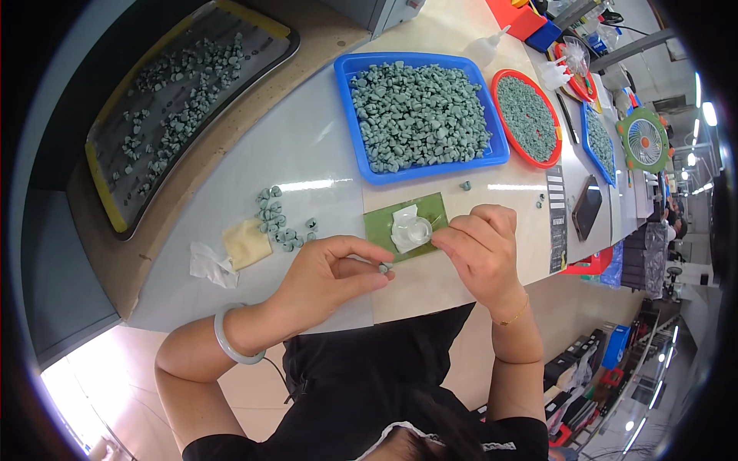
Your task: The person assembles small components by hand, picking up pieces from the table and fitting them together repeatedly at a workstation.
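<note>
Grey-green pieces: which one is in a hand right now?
The single piece pinched in the left hand, beside the green mat; the other visible pieces lie loose on the table or in trays.

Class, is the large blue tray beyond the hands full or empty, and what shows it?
Full: grey-green pieces crowd the large blue tray from side to side, hiding nearly all of its floor.

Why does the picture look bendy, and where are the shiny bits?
Head view: the wide fisheye lens bends the edges of the broad, glossy, pale grey worktop; head view: white glare streaks it left of the blue rectangular plastic tray, and the lower left is washed out.
</note>
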`<state>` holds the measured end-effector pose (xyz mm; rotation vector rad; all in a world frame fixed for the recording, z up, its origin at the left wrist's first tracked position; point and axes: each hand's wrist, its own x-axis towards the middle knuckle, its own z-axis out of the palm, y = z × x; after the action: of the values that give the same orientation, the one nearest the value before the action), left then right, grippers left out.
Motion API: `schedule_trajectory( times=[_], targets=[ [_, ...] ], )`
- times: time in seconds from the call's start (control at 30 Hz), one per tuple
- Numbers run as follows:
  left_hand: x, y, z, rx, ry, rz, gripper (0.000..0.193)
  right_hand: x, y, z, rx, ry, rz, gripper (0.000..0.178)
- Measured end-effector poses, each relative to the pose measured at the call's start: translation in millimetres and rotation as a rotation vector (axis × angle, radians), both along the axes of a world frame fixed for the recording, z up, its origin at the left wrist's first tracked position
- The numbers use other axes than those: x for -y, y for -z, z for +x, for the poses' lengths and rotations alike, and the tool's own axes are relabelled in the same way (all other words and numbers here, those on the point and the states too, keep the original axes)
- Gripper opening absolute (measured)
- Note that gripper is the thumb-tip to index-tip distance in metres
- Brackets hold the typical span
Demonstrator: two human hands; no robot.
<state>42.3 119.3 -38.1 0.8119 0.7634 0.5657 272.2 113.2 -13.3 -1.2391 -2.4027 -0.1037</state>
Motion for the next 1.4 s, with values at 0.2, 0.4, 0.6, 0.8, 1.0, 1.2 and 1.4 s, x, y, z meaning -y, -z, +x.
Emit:
schedule_trajectory(
  times=[0.2, 0.4, 0.6, 0.8, 1.0, 1.2, 1.4],
  targets=[
    [1.6, 1.7, -0.2, 0.021, -0.004, 0.006, 0.022, 16.1, -4.7, -23.8, -0.327, -0.017, -0.162, 0.018],
    [3.8, 4.5, -1.2, 0.065, -0.030, 0.015, 0.022, 24.4, 7.7, -42.1, -0.380, -0.037, -0.086, 0.017],
    [2.7, 2.8, -3.7, 0.001, -0.007, -0.015, 0.022, 25.7, 15.8, -44.7, -0.274, -0.084, 0.034, 0.020],
    [2.0, -1.6, -7.0, -0.029, 0.077, 0.068, 0.018, 19.3, 17.9, -38.8, -0.226, -0.252, 0.135, 0.020],
    [1.5, -9.4, -0.6, -0.010, 0.071, 0.117, 0.017, 27.6, 21.2, -30.2, -0.303, -0.232, 0.083, 0.025],
    [-51.9, -34.6, 16.7, -0.407, -0.100, 0.699, 0.019, 43.8, 10.2, -18.6, -0.513, -0.089, -0.048, 0.030],
    [-91.5, -46.7, -13.8, -0.844, -0.093, 0.988, 0.013, 59.4, 6.7, 7.5, -0.531, 0.034, -0.085, 0.020]
  ],
)
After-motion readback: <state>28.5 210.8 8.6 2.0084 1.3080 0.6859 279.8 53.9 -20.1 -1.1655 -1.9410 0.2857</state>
